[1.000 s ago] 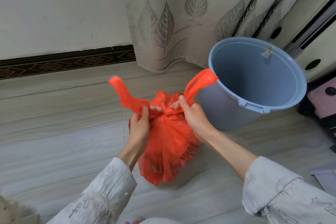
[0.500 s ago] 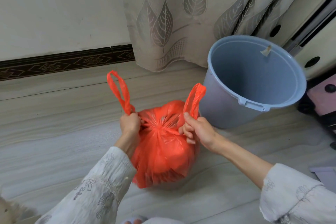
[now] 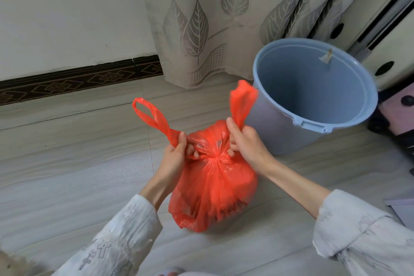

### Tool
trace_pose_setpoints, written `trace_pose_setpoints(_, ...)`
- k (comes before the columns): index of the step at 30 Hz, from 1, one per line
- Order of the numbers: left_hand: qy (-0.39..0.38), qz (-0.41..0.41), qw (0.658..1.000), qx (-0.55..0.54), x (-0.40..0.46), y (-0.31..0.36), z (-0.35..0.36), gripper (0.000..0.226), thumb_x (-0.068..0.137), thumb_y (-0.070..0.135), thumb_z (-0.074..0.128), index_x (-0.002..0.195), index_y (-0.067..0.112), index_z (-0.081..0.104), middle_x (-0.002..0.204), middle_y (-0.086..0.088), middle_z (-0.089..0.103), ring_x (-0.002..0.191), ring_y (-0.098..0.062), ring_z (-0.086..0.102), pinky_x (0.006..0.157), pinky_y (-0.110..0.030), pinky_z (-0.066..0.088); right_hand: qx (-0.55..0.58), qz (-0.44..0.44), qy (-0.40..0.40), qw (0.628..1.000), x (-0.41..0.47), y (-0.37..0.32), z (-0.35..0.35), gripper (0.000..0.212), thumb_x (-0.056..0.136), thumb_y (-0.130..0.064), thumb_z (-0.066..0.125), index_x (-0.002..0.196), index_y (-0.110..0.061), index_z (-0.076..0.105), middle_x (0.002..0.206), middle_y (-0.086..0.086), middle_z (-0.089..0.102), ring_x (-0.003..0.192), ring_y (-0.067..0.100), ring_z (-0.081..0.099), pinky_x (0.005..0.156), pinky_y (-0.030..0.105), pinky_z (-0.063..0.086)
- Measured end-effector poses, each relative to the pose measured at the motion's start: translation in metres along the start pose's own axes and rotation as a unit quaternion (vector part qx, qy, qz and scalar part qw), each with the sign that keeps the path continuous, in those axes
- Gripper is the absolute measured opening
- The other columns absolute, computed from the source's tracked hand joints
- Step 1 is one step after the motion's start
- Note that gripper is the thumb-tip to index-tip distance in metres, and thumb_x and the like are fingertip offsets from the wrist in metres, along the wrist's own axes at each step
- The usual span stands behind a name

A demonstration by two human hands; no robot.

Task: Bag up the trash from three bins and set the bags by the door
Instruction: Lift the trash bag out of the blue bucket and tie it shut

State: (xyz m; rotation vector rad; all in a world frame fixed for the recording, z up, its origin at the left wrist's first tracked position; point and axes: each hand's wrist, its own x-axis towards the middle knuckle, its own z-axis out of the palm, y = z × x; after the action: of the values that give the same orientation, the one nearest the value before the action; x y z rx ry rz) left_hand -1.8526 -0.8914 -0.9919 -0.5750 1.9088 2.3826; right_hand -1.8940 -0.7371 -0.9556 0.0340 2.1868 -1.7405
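A full red plastic trash bag (image 3: 212, 188) sits on the pale floor in the middle of the view, its neck gathered tight. My left hand (image 3: 177, 154) grips the bag's left handle loop (image 3: 152, 116) at its base. My right hand (image 3: 244, 143) pinches the right handle loop (image 3: 243, 101), which stands upright. Both hands are close together at the neck of the bag. A light blue bin (image 3: 313, 94) stands just right of the bag with no liner inside; a small scrap clings to its far rim.
A leaf-patterned curtain (image 3: 215, 20) hangs behind the bin. The white wall carries a dark patterned skirting (image 3: 78, 78). A pink and black object (image 3: 396, 116) lies right of the bin. A grey flat item (image 3: 401, 206) lies at the right edge.
The two handles have been pulled tighter at the neck. My hands have moved closer to the knot, and the right handle now stands up against the bin.
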Motion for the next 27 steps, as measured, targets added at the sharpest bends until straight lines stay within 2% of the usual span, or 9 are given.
trace_pose_setpoints(3, -0.006, 0.024, 0.997, 0.069, -0.001, 0.016, 0.005, 0.043, 0.098, 0.030, 0.032, 0.058, 0.014, 0.037, 0.041, 0.007, 0.044, 0.048, -0.010, 0.045, 0.056, -0.019, 0.041, -0.017, 0.024, -0.024, 0.999, 0.010, 0.001, 0.004, 0.020, 0.091, -0.022, 0.045, 0.071, -0.024, 0.045, 0.055, -0.003, 0.036, 0.043, 0.009, 0.033, 0.046, 0.027, 0.031)
trace_pose_setpoints(5, 0.020, 0.072, 0.983, 0.167, 0.002, 0.027, 0.000, 0.044, 0.097, 0.033, 0.036, 0.057, 0.013, 0.041, 0.050, 0.002, 0.044, 0.052, -0.011, 0.042, 0.057, -0.022, 0.039, -0.020, 0.031, -0.027, 0.999, 0.015, 0.002, 0.008, 0.021, 0.094, -0.016, 0.037, 0.081, -0.024, 0.051, 0.056, -0.002, 0.035, 0.043, 0.009, 0.032, 0.043, 0.026, 0.029)
trace_pose_setpoints(9, 0.054, 0.106, 0.952, 0.281, 0.010, 0.046, -0.014, 0.046, 0.088, 0.047, 0.040, 0.056, 0.014, 0.045, 0.049, -0.003, 0.045, 0.050, -0.021, 0.045, 0.058, -0.036, 0.041, -0.120, -0.017, -0.013, 0.993, 0.021, -0.005, 0.017, 0.023, 0.097, -0.013, 0.033, 0.100, -0.010, 0.056, 0.057, 0.001, 0.048, 0.048, 0.012, 0.048, 0.051, 0.027, 0.040)
trace_pose_setpoints(11, 0.035, 0.099, 0.959, 0.265, 0.011, 0.059, -0.014, 0.045, 0.086, 0.049, 0.041, 0.053, 0.019, 0.041, 0.043, 0.002, 0.040, 0.043, -0.020, 0.040, 0.048, -0.030, 0.035, -0.240, -0.049, -0.011, 0.970, 0.024, -0.002, 0.022, 0.027, 0.096, -0.015, 0.037, 0.101, -0.001, 0.059, 0.079, 0.020, 0.064, 0.076, 0.034, 0.062, 0.070, 0.038, 0.045)
trace_pose_setpoints(13, 0.005, 0.091, 0.970, 0.224, 0.012, 0.071, -0.009, 0.045, 0.092, 0.043, 0.042, 0.054, 0.019, 0.039, 0.048, -0.006, 0.038, 0.037, -0.018, 0.036, 0.039, -0.022, 0.028, -0.327, -0.053, -0.034, 0.943, 0.023, -0.002, 0.028, 0.027, 0.094, -0.016, 0.038, 0.106, -0.005, 0.059, 0.108, 0.027, 0.064, 0.104, 0.042, 0.057, 0.084, 0.042, 0.042)
trace_pose_setpoints(18, -0.002, 0.007, 0.993, 0.119, 0.021, 0.091, 0.004, 0.041, 0.094, 0.036, 0.041, 0.061, 0.013, 0.043, 0.039, -0.005, 0.053, 0.032, -0.012, 0.049, 0.034, -0.015, 0.037, -0.434, -0.071, -0.180, 0.880, 0.006, -0.015, 0.042, 0.037, 0.082, -0.025, 0.045, 0.118, -0.021, 0.050, 0.116, 0.022, 0.062, 0.109, 0.041, 0.056, 0.089, 0.041, 0.043)
trace_pose_setpoints(20, -0.001, -0.019, 0.998, 0.059, 0.025, 0.094, 0.007, 0.037, 0.094, 0.035, 0.043, 0.066, 0.011, 0.046, 0.041, -0.005, 0.059, 0.037, -0.011, 0.056, 0.038, -0.015, 0.043, -0.413, -0.057, -0.229, 0.880, 0.003, -0.018, 0.042, 0.034, 0.082, -0.035, 0.048, 0.114, -0.026, 0.055, 0.112, 0.013, 0.066, 0.109, 0.034, 0.057, 0.092, 0.039, 0.041)
trace_pose_setpoints(23, -0.010, -0.021, 1.000, 0.016, 0.025, 0.088, 0.007, 0.030, 0.093, 0.035, 0.046, 0.078, 0.010, 0.057, 0.059, -0.005, 0.069, 0.057, -0.011, 0.067, 0.053, -0.016, 0.053, -0.344, -0.027, -0.218, 0.913, 0.006, -0.016, 0.038, 0.026, 0.088, -0.046, 0.047, 0.094, -0.027, 0.063, 0.096, 0.003, 0.068, 0.101, 0.023, 0.059, 0.087, 0.032, 0.043)
trace_pose_setpoints(27, -0.006, 0.045, 0.981, 0.190, 0.014, 0.062, 0.002, 0.022, 0.092, 0.032, 0.046, 0.106, 0.016, 0.053, 0.100, -0.004, 0.064, 0.078, -0.010, 0.060, 0.067, -0.015, 0.048, -0.322, -0.023, -0.206, 0.924, 0.007, -0.011, 0.032, 0.041, 0.093, -0.038, 0.042, 0.103, -0.005, 0.063, 0.112, 0.019, 0.066, 0.108, 0.031, 0.059, 0.092, 0.034, 0.043)
